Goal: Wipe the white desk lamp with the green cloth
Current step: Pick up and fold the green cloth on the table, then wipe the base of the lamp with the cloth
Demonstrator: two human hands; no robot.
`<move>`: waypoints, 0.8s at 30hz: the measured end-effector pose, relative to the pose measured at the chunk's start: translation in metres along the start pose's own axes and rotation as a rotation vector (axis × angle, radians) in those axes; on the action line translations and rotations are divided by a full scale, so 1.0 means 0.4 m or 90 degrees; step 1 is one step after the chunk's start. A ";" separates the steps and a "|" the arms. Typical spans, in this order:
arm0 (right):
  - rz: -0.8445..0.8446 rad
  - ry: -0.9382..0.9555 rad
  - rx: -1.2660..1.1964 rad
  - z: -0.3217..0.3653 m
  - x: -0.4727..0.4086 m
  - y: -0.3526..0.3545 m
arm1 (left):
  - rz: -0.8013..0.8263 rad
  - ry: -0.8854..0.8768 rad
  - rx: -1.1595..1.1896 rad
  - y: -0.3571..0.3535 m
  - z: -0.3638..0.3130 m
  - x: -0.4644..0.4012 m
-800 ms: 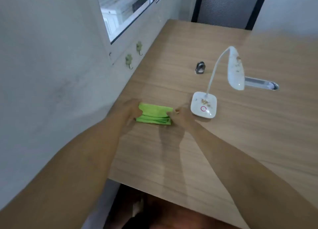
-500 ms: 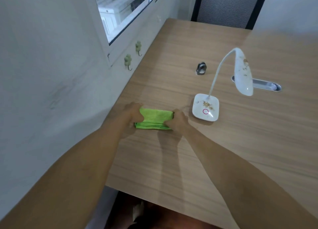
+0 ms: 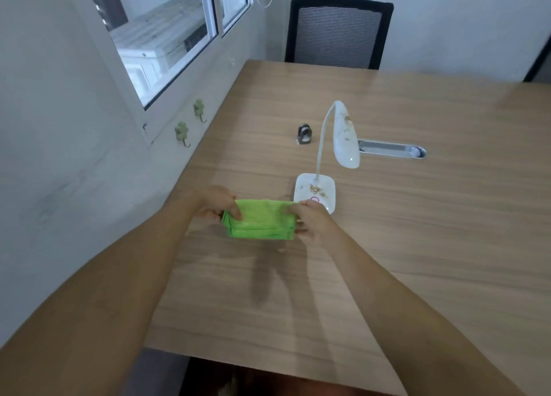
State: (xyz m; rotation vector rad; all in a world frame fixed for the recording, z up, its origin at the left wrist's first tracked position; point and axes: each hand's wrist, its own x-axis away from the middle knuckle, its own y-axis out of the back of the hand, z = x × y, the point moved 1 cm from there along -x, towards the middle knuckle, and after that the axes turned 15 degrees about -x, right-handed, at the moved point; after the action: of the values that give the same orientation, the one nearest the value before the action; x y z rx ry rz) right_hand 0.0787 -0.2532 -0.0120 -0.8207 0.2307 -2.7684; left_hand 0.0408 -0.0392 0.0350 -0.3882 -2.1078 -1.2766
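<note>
A folded green cloth [image 3: 261,221] is held between both hands just above the wooden desk [image 3: 417,246]. My left hand [image 3: 216,203] grips its left end and my right hand [image 3: 313,220] grips its right end. Right behind my right hand stands the white desk lamp [image 3: 346,133], with a square base [image 3: 320,187], a thin curved neck and a long drooping head. Brown crumbs or stains lie on the base and on the head. My right hand hides the near corner of the base.
A small dark metal object [image 3: 304,133] sits behind the lamp. A silver cable slot [image 3: 393,151] is set into the desk to the right. A black mesh chair [image 3: 337,32] stands at the far edge. The wall, window and two green hooks [image 3: 182,132] run along the left.
Both hands have closed on the cloth's ends and raised it off the desk toward me. The camera has tilted up, showing the chair and more of the room.
</note>
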 end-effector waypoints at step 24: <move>-0.235 0.071 -0.167 0.038 0.036 0.249 | 0.054 -0.020 0.406 -0.184 -0.236 -0.066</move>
State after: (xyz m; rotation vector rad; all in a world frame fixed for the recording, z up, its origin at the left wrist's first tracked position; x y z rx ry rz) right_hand 0.0943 -0.3539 -0.0139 -0.8422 0.5216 -3.1822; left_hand 0.0551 -0.1552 -0.0015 -0.2108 -2.3528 -0.4999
